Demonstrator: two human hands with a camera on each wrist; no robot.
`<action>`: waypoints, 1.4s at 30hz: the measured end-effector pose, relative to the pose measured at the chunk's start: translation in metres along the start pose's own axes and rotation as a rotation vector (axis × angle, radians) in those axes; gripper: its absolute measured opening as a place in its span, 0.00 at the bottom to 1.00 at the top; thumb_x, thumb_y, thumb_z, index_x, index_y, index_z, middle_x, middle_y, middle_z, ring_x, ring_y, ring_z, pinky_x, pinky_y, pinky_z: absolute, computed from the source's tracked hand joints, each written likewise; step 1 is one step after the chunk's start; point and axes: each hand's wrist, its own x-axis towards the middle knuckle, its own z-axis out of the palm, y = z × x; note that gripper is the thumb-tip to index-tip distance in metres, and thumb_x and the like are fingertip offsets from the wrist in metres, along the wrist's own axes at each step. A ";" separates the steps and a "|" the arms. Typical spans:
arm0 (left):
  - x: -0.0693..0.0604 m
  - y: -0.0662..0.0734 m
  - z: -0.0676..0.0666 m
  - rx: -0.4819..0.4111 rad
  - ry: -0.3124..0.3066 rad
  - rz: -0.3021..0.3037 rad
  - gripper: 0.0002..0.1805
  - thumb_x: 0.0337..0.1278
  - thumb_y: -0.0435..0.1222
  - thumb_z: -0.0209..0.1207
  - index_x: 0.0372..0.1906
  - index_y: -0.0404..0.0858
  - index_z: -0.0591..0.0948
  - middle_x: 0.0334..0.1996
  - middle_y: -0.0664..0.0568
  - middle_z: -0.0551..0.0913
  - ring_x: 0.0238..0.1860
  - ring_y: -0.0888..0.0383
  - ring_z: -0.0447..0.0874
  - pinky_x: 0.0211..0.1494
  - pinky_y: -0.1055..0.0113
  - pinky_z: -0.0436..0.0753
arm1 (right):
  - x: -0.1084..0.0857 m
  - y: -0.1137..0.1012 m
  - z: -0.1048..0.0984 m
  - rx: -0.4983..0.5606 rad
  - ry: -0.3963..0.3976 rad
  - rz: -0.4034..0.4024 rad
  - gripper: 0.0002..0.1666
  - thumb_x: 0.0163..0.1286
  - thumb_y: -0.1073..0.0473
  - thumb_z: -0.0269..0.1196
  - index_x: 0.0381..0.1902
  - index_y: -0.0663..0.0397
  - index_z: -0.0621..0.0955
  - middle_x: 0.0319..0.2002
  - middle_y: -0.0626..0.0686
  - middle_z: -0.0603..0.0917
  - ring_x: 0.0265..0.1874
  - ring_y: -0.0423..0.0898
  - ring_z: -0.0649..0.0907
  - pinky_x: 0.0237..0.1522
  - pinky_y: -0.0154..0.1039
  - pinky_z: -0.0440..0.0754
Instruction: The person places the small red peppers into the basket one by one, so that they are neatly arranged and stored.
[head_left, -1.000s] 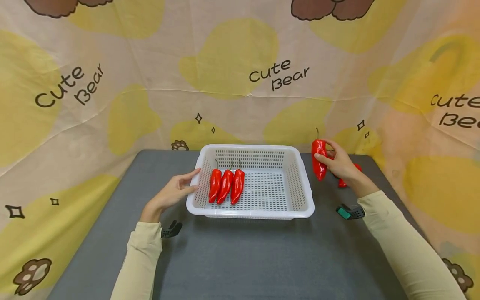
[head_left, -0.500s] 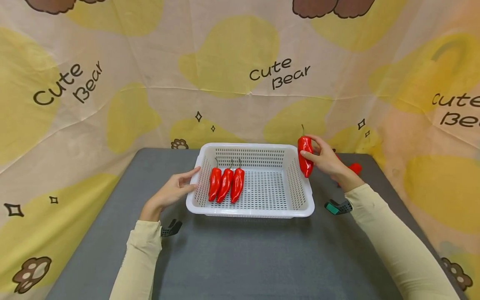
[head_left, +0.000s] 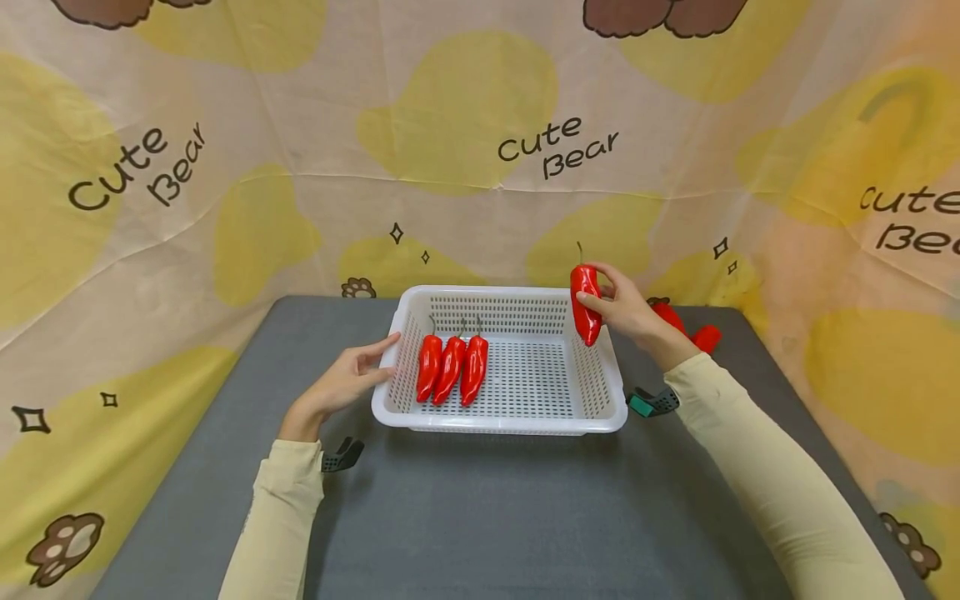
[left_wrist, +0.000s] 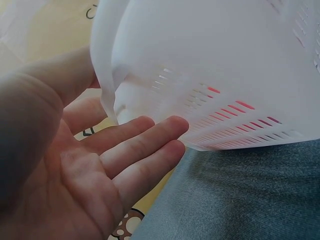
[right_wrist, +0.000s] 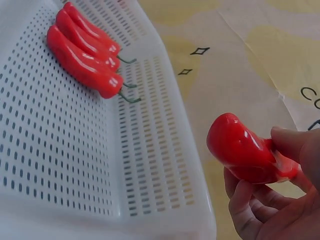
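A red pepper [head_left: 586, 305] with a thin stem is held upright in my right hand [head_left: 626, 308], pinched between thumb and fingers above the right end of a white plastic basket [head_left: 498, 427]. In the right wrist view, the held pepper [right_wrist: 245, 150] points its tip toward the camera. My left hand [head_left: 345, 383] touches the basket's left rim with its fingers mostly straight; in the left wrist view, several fingers [left_wrist: 145, 145] extend by the basket's outer wall. Three red peppers [head_left: 452, 371] lie side by side in the basket's left part, stems toward the back.
More red peppers [head_left: 707, 338] lie on the grey table [head_left: 495, 517] beyond the right forearm, partly hidden by it. A printed cloth [head_left: 450, 108] hangs behind and beside the table.
My right hand has carried the pepper leftward and slightly up, from beside the basket to over its right end. The left hand and basket have stayed in place.
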 end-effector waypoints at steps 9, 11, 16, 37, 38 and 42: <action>0.002 0.002 0.001 -0.007 0.001 -0.010 0.36 0.70 0.34 0.58 0.79 0.38 0.59 0.75 0.35 0.67 0.62 0.39 0.80 0.54 0.70 0.84 | 0.013 -0.004 0.016 0.001 -0.028 0.011 0.40 0.77 0.57 0.58 0.80 0.52 0.53 0.63 0.71 0.75 0.54 0.61 0.81 0.44 0.36 0.86; 0.002 0.002 0.001 -0.004 0.001 -0.008 0.36 0.70 0.34 0.58 0.79 0.38 0.59 0.74 0.35 0.67 0.62 0.39 0.80 0.54 0.70 0.85 | 0.015 -0.005 0.020 0.014 -0.035 0.024 0.40 0.77 0.58 0.58 0.79 0.53 0.53 0.63 0.71 0.75 0.54 0.61 0.81 0.45 0.38 0.86; 0.002 0.003 0.001 -0.004 0.005 -0.010 0.36 0.70 0.34 0.58 0.79 0.39 0.60 0.73 0.34 0.68 0.60 0.41 0.82 0.53 0.70 0.85 | 0.022 -0.005 0.030 0.034 -0.061 0.051 0.40 0.76 0.59 0.58 0.78 0.56 0.53 0.64 0.72 0.75 0.55 0.61 0.80 0.47 0.42 0.87; 0.000 0.003 0.001 -0.012 -0.001 -0.014 0.36 0.70 0.34 0.58 0.79 0.39 0.60 0.74 0.34 0.67 0.63 0.39 0.80 0.56 0.67 0.85 | 0.042 0.003 0.064 0.107 -0.128 0.121 0.42 0.74 0.60 0.62 0.77 0.55 0.54 0.64 0.71 0.74 0.55 0.61 0.81 0.47 0.46 0.88; 0.000 0.003 0.001 -0.016 0.000 -0.021 0.36 0.70 0.34 0.58 0.79 0.39 0.60 0.74 0.35 0.67 0.63 0.38 0.79 0.57 0.65 0.85 | 0.042 0.004 0.066 0.100 -0.133 0.128 0.42 0.73 0.60 0.62 0.77 0.55 0.54 0.64 0.70 0.74 0.55 0.60 0.81 0.48 0.46 0.88; -0.001 0.003 0.001 -0.015 -0.006 -0.019 0.36 0.70 0.34 0.58 0.79 0.39 0.59 0.74 0.33 0.67 0.64 0.36 0.79 0.57 0.63 0.85 | 0.044 0.007 0.072 0.070 -0.150 0.159 0.44 0.72 0.59 0.64 0.78 0.54 0.55 0.63 0.69 0.74 0.54 0.59 0.82 0.51 0.49 0.87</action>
